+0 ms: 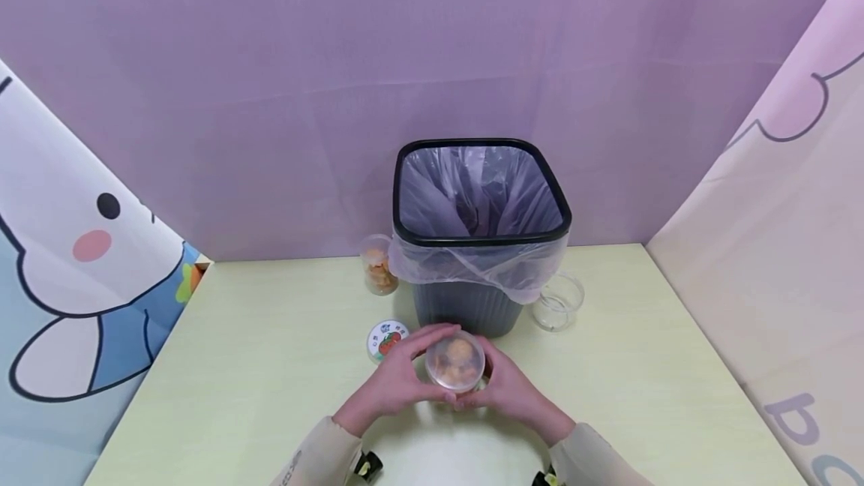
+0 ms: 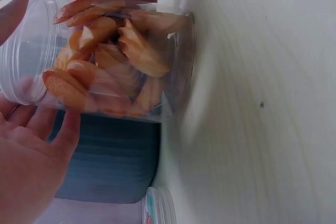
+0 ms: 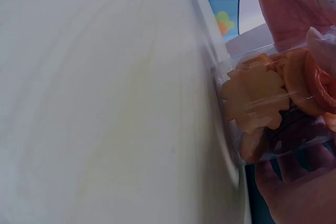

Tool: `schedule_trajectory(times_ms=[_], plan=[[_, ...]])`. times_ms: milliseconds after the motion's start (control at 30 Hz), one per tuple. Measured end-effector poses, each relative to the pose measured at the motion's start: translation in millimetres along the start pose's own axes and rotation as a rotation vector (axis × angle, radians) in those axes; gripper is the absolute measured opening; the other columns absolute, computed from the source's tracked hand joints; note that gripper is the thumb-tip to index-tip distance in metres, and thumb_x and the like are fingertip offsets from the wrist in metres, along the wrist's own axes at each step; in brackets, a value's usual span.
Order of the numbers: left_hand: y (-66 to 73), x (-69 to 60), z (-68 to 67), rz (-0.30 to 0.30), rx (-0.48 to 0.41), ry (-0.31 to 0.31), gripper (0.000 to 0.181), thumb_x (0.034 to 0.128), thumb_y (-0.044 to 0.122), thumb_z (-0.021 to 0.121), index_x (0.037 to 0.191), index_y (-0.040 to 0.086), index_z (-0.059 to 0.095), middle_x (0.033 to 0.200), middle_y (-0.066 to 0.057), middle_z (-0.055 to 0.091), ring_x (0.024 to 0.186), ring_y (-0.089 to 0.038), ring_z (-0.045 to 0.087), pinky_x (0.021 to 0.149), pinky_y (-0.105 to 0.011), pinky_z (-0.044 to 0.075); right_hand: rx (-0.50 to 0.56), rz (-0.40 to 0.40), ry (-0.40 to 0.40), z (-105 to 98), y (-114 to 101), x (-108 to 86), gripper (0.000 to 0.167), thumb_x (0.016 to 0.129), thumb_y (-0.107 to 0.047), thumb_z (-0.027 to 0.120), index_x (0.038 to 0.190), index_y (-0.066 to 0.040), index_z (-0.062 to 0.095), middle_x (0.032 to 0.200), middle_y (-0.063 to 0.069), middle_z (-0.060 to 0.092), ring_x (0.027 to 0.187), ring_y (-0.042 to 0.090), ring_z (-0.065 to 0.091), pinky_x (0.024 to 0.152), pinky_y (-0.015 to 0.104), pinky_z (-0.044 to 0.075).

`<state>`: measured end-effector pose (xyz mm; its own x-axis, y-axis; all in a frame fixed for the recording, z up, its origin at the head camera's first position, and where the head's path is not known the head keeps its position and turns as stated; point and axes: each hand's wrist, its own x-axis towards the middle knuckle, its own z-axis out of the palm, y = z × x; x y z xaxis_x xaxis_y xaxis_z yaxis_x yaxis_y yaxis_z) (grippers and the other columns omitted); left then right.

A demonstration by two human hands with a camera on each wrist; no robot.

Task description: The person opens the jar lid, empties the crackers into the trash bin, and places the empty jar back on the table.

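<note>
- Cookie jar (image 1: 455,362) is sitting upright between my hands, its long axis running up from the surface (image 1: 270,336).
- I'm holding its opposite sides, left grip (image 1: 400,376) and right grip (image 1: 511,391) curled round it, neither nearer.
- Bin (image 1: 466,307) is standing just beyond.

We see a pale cream left sleeve (image 1: 322,450) with small dark lettering running along it, and a matching right sleeve (image 1: 597,460). Beside each inner edge shows a little black fitting (image 1: 367,465) with a yellowish patch; both hands are bare.
</note>
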<state>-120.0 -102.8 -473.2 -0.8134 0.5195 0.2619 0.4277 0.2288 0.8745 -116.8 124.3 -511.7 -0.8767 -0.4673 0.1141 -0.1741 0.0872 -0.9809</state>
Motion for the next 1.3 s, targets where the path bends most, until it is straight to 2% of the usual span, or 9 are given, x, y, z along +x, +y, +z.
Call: schedule_trajectory(times_ms=[367, 533, 700, 800, 900, 1133, 1300], plan=[[3.4, -3.2, 7.3, -0.010, 0.021, 0.071, 0.089, 0.0650, 0.033, 0.094, 0.143, 0.016, 0.055, 0.147, 0.003, 0.050, 0.135, -0.021, 0.044, 0.107, -0.045, 0.041, -0.006, 0.006, 0.024, 1, -2, -1.9, 0.090, 0.061, -0.010, 0.095, 0.140, -0.013, 0.050, 0.134, 0.007, 0.056, 0.123, 0.023, 0.053, 0.104, 0.030, 0.040], [7.6, -7.7, 15.0, -0.015, 0.043, 0.152, 0.088, 0.0645, 0.033, 0.094, 0.142, 0.015, 0.056, 0.146, 0.002, 0.051, 0.134, -0.023, 0.046, 0.108, -0.048, 0.039, -0.007, -0.009, 0.029, 3, -2, -2.2, 0.089, 0.063, -0.009, 0.093, 0.140, -0.010, 0.049, 0.133, 0.010, 0.056, 0.122, 0.024, 0.054, 0.103, 0.031, 0.041], [10.4, -11.5, 25.1, -0.042, 0.048, 0.237, 0.089, 0.0662, 0.035, 0.094, 0.143, 0.015, 0.054, 0.146, 0.001, 0.051, 0.135, -0.022, 0.045, 0.112, -0.049, 0.033, -0.003, -0.004, 0.035, 4, -2, -2.8, 0.089, 0.063, -0.009, 0.093, 0.140, -0.011, 0.049, 0.134, 0.009, 0.056, 0.122, 0.024, 0.053, 0.103, 0.030, 0.041], [13.6, -13.5, 30.1, -0.059, 0.056, 0.282, 0.090, 0.0662, 0.037, 0.093, 0.143, 0.014, 0.054, 0.146, 0.003, 0.051, 0.135, -0.021, 0.046, 0.112, -0.048, 0.034, -0.007, -0.006, 0.036, 4, -2, -3.3, 0.089, 0.063, -0.010, 0.093, 0.140, -0.010, 0.049, 0.134, 0.010, 0.056, 0.122, 0.025, 0.053, 0.103, 0.030, 0.041], [17.0, -15.6, 34.4, -0.067, 0.091, 0.319, 0.091, 0.0663, 0.040, 0.092, 0.144, 0.011, 0.054, 0.146, 0.004, 0.051, 0.134, -0.021, 0.047, 0.110, -0.047, 0.037, -0.007, -0.012, 0.036, 4, -1, -3.5, 0.088, 0.063, -0.009, 0.093, 0.139, -0.008, 0.049, 0.133, 0.011, 0.056, 0.122, 0.027, 0.053, 0.103, 0.029, 0.042], [24.1, -17.9, 43.0, -0.083, 0.145, 0.396, 0.093, 0.0647, 0.038, 0.093, 0.143, 0.009, 0.053, 0.147, -0.009, 0.051, 0.135, -0.025, 0.046, 0.109, -0.050, 0.037, -0.005, -0.014, 0.036, 3, -2, -3.2, 0.087, 0.064, -0.008, 0.092, 0.139, -0.005, 0.048, 0.133, 0.014, 0.055, 0.122, 0.029, 0.053, 0.102, 0.028, 0.042], [25.7, -19.1, 48.8, -0.089, 0.166, 0.442, 0.095, 0.0642, 0.037, 0.093, 0.144, 0.007, 0.052, 0.147, -0.009, 0.050, 0.134, -0.025, 0.046, 0.109, -0.049, 0.037, -0.010, -0.031, 0.034, 3, -2, -2.4, 0.085, 0.065, -0.007, 0.091, 0.138, -0.005, 0.049, 0.133, 0.014, 0.056, 0.121, 0.027, 0.054, 0.102, 0.028, 0.042]])
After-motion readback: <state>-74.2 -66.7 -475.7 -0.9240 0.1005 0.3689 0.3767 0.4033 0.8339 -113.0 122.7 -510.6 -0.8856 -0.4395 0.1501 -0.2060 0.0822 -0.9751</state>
